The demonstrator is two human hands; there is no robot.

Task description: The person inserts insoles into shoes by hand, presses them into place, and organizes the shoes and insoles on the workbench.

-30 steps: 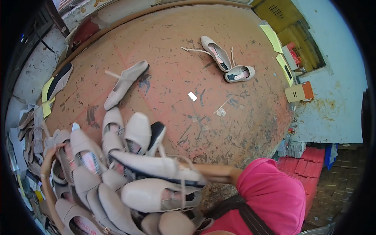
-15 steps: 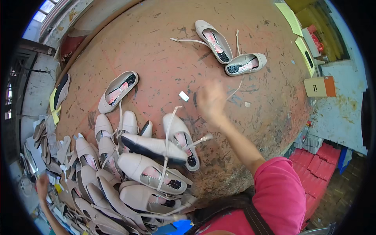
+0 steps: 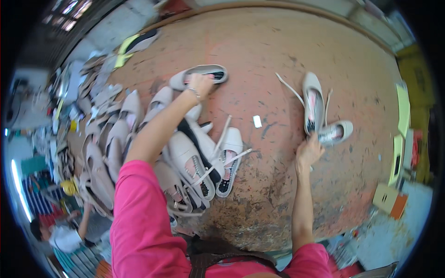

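Head view. My left hand reaches across the worn, reddish-brown round wooden table and rests on a pale grey slip-on shoe with a pink insole, which lies on its own at the far edge of the heap; my fingers curl over its rim, gripping it. My right hand lies on the table surface, fingers loosely closed, its fingertips touching the toe of a small pale grey shoe lying on its side; whether they grip it I cannot tell. Just beside that shoe stands a second pale grey shoe with loose white laces. Between my arms lies a heap of pale grey unfinished shoes, with a small white paper tag near it.
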